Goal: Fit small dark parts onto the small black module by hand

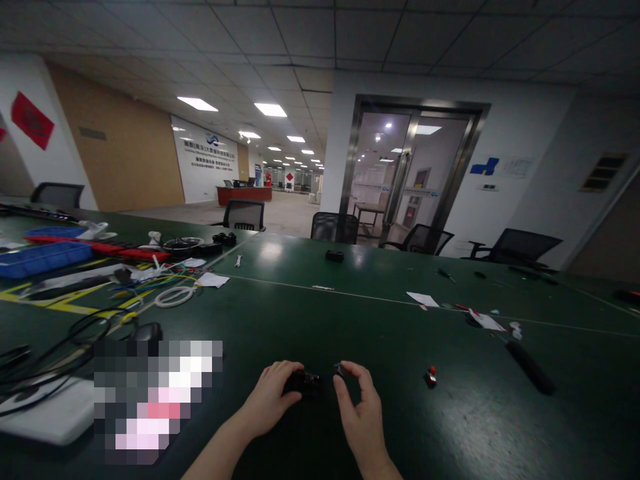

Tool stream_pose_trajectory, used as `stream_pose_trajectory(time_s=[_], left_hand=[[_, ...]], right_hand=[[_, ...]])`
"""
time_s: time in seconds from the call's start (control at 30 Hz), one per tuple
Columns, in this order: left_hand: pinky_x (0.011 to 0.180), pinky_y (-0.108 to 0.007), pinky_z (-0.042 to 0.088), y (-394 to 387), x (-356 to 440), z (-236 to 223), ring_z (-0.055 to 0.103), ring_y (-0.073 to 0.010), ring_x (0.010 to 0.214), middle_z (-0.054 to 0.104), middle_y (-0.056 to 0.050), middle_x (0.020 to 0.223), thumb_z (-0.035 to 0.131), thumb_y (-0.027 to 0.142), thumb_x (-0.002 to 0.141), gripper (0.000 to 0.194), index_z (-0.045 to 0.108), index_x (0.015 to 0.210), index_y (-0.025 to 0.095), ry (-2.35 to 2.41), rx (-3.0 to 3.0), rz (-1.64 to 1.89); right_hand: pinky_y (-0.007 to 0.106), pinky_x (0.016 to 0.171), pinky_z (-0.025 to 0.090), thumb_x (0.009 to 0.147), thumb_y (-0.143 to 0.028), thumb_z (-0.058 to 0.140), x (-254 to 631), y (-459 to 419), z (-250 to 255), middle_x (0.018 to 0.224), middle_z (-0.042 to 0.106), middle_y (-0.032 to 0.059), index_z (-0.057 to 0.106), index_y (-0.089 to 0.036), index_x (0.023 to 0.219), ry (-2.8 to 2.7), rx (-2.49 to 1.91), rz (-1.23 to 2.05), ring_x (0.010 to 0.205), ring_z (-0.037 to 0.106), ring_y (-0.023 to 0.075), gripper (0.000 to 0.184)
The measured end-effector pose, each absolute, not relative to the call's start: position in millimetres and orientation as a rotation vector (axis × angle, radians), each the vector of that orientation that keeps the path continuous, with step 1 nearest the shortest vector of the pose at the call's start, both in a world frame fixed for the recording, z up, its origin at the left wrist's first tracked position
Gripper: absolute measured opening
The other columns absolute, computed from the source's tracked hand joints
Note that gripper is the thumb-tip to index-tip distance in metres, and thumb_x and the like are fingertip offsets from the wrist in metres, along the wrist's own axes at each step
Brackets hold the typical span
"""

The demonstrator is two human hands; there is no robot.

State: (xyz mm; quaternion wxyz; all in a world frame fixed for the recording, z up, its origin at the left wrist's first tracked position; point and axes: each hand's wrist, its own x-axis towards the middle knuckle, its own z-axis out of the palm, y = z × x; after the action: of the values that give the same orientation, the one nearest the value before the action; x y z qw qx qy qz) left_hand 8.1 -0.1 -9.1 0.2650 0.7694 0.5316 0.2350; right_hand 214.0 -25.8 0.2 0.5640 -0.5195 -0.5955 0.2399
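Note:
At the near middle of the green table, my left hand (273,395) is closed around a small black device (307,382), whose right end sticks out past the fingers. Its kind is too dark to make out. To the right, my right hand (361,403) pinches a small dark piece (340,369) between thumb and fingertips. A short gap separates that piece from the black device. Farther right, a small red and silver part (431,376) lies by itself on the tabletop.
Cables, a blue tray (45,259) and a white flat box (55,410) crowd the left side. A black-handled tool (530,367) lies at the right. Across the table are a black block (335,255), a small wrench (239,261) and paper scraps (423,299). Chairs (334,227) stand along the far edge.

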Motion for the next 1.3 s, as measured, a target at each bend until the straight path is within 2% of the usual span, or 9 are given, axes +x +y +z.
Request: stream_pose_trajectory(time_s=[0.2,0.4,0.7,0.93,1.3], left_hand=[[0.099,-0.037,0.033,0.6,10.1,-7.4,0.046,-0.0223,0.115,0.055,-0.002,0.122,0.056,0.023,0.078,0.043,0.050,0.120,0.026,1.445,2.096,0.617],[0.100,-0.038,0.032,-0.4,10.4,-4.6,0.047,-0.0227,0.115,0.056,-0.003,0.121,0.056,0.021,0.078,0.043,0.051,0.120,0.026,1.448,2.085,0.621],[0.100,-0.038,0.033,-1.0,8.7,-4.4,0.046,-0.0225,0.115,0.055,-0.002,0.122,0.056,0.024,0.079,0.043,0.050,0.121,0.026,1.432,2.068,0.626],[0.100,-0.039,0.034,-2.7,8.5,-2.2,0.046,-0.0238,0.117,0.055,-0.002,0.123,0.057,0.026,0.080,0.043,0.050,0.121,0.027,1.439,2.038,0.622],[0.099,-0.038,0.034,0.1,10.4,-5.9,0.048,-0.0226,0.112,0.057,-0.004,0.119,0.057,0.024,0.077,0.043,0.051,0.119,0.026,1.448,2.086,0.643]], right_hand=[[0.036,0.087,0.044,0.082,-0.044,0.053,216.3,-23.3,-7.0,0.102,0.064,0.0064,0.057,-0.020,0.106,-1.308,-1.240,0.597,0.099,0.057,0.0218,0.034],[0.036,0.090,0.041,0.085,-0.045,0.049,218.7,-20.7,-10.9,0.111,0.060,0.0078,0.047,-0.020,0.122,-1.203,-1.271,0.630,0.105,0.055,0.0218,0.045],[0.036,0.090,0.041,0.087,-0.047,0.041,221.9,-18.7,-9.5,0.117,0.057,0.0076,0.048,-0.021,0.122,-1.124,-1.362,0.610,0.109,0.053,0.0224,0.044],[0.035,0.084,0.044,0.088,-0.048,0.039,222.8,-17.4,-13.2,0.106,0.062,0.0072,0.048,-0.021,0.122,-1.094,-1.378,0.590,0.099,0.058,0.0213,0.045],[0.036,0.088,0.043,0.087,-0.047,0.040,221.3,-14.6,-15.0,0.108,0.061,0.0081,0.050,-0.020,0.121,-1.074,-1.322,0.591,0.099,0.057,0.0207,0.045]])
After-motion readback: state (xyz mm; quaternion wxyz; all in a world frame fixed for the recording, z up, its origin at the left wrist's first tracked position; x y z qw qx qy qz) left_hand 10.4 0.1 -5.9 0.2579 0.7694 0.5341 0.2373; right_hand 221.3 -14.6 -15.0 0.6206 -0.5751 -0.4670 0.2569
